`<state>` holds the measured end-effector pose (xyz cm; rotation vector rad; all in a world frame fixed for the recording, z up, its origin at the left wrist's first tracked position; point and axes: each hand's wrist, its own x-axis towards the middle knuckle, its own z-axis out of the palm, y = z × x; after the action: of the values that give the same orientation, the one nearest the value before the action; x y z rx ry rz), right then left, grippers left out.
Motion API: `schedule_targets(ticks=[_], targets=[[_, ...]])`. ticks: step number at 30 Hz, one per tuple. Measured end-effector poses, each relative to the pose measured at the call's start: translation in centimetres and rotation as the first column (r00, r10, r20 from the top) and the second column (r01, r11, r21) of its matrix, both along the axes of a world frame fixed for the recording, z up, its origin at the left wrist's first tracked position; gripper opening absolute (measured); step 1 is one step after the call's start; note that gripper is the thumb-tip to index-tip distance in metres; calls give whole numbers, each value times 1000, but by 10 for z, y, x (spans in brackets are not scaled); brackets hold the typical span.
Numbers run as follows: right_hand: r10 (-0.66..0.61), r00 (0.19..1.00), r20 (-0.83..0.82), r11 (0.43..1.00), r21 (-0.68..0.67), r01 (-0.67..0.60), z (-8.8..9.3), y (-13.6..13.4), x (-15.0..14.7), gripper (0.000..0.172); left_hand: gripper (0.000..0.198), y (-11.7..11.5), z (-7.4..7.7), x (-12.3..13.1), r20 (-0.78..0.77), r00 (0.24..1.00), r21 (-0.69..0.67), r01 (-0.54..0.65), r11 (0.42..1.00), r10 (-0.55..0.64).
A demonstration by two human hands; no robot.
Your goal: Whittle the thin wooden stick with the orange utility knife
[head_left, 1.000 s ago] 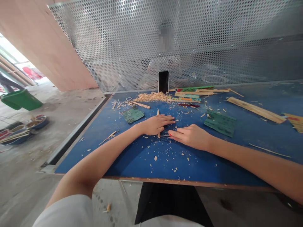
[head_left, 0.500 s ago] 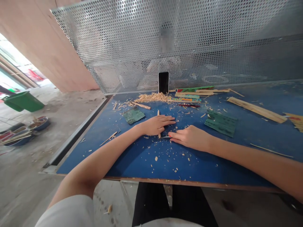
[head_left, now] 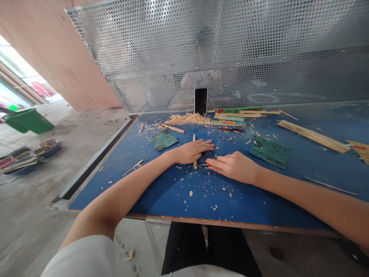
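Observation:
My left hand [head_left: 190, 151] lies flat on the blue table [head_left: 161, 192], fingers stretched out, pressing down a thin wooden stick [head_left: 194, 139] that runs away from me under the palm. My right hand [head_left: 233, 166] rests just right of it, fingers closed round a small blade-like tool with a red end [head_left: 202, 165]. The tool's tip meets the near end of the stick. Wood shavings lie scattered around both hands.
A phone [head_left: 201, 100] stands against the perforated metal screen. Beside it are a shavings pile [head_left: 187, 119] and painted wooden strips [head_left: 230, 116]. Two green sandpaper sheets [head_left: 164, 139] [head_left: 270, 151] flank my hands. A long wood strip [head_left: 313, 135] lies at right. A green bin [head_left: 27, 120] stands on the floor at left.
Both hands stay in place on the stick; the right hand has barely shifted. The view has drifted slightly.

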<state>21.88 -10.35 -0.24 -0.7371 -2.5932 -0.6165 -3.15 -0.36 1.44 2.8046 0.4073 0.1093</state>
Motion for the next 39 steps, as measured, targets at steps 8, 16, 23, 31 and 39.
schedule_targets(ticks=[8, 16, 23, 31, 39], targets=[[-31, 999, 25, 998, -63, 33, 3, -5, -6, 39, 63, 1, -1, 0, -5, 1000, -5, -1, 1000, 1], [-11, 996, 84, 993, -115, 21, 1, -3, -9, 32, 65, 1, 0, -2, -3, 1000, -15, -2, 1000, 2], [-5, 996, 92, 1000, -16, 6, 0, -4, -6, 32, 66, 3, -4, -2, 27, 1000, 3, -10, 1000, 10], [-12, 992, -125, 1000, 3, 12, 8, 2, 16, 29, 48, -8, -11, 13, 167, 975, 23, -151, 988, 145], [-58, 965, -255, 996, -78, 39, 6, 8, 30, 26, 36, 6, -13, -9, 354, 916, -122, -154, 980, 188]])
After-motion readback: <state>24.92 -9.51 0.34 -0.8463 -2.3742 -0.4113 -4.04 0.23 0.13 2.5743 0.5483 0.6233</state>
